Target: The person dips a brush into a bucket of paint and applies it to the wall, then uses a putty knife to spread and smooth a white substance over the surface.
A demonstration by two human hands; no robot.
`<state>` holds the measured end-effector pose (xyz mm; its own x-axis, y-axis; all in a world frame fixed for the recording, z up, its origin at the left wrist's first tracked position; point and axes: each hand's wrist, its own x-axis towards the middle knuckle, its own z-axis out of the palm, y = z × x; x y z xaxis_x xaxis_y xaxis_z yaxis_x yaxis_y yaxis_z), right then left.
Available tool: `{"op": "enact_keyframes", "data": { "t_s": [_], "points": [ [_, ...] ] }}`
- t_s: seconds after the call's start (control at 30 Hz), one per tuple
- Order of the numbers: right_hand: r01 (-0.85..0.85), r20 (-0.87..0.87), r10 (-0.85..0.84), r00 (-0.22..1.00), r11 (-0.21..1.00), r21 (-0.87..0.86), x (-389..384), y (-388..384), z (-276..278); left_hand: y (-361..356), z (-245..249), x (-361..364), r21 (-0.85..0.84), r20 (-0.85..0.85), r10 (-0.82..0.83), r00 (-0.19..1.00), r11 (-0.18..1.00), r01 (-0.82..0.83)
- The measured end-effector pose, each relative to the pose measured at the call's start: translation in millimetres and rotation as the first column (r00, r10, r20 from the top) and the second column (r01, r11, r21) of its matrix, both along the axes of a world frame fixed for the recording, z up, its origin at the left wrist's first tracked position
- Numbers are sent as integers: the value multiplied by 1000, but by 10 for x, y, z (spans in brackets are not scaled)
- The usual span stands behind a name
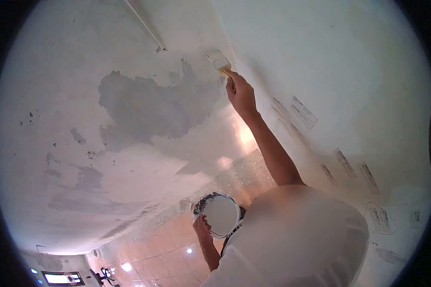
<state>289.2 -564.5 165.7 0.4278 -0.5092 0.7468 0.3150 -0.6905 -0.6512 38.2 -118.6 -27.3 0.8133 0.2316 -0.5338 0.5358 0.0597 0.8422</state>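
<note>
In the head view, my right hand (pixel 242 93) is raised to the wall near the corner, its fingers wrapped round the handle of a paintbrush (pixel 219 60). The brush's wide, whitish head lies against or very close to the pale wall (pixel 191 28). Lower down, my left hand (pixel 202 226) grips the rim of a round bucket (pixel 197 206). White paint (pixel 221 214) fills much of the bucket, and dark smears mark its inner side. Left of the brush spreads a large grey patch (pixel 153 103) on the wall.
A thin pipe or conduit (pixel 146 24) runs down the wall above. Printed labels or marks (pixel 304 112) show on the right wall. Below lies a tiled floor (pixel 153 258) with a rough strip along the wall. A dark object (pixel 103 277) stands at the lower left, near a bright window (pixel 62 278).
</note>
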Motion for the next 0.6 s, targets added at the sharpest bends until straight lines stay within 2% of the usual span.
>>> {"op": "enact_keyframes", "data": {
  "t_s": [0.03, 0.1, 0.2, 0.3, 0.33, 0.4, 0.53, 0.6],
  "points": [
    [-1, 0, 1, 1000, 1000, 0, 90, 2, -227, 4, -2, 6, 0, 0, 1, 1000, 1000, -1],
    [94, -252, -129, 959, 985, -145, 329, 7, -931, -8, -35, -1, -14, -13, 39, 999, 999, -39],
    [37, -351, -69, 934, 995, -95, 323, -62, -1683, -9, -76, -64, -62, 33, 41, 999, 997, -39],
    [60, -410, -103, 906, 991, -117, 64, -133, -1433, 19, -29, -87, -52, 14, 67, 998, 996, -66],
    [27, -321, -45, 946, 998, -59, 28, -160, -1333, 7, -49, -118, -54, 25, 80, 996, 995, -79],
    [10, -287, -13, 958, 1000, -12, -60, -140, -882, -48, -94, -98, -7, -8, 85, 996, 996, -85],
    [36, -295, -56, 954, 997, -75, 305, -188, -1012, -132, -106, -64, 34, -18, 66, 998, 997, -65],
    [36, -363, -69, 929, 995, -97, 286, -167, -1123, -169, -102, -112, -10, 30, 56, 998, 998, -56]
  ]
}}
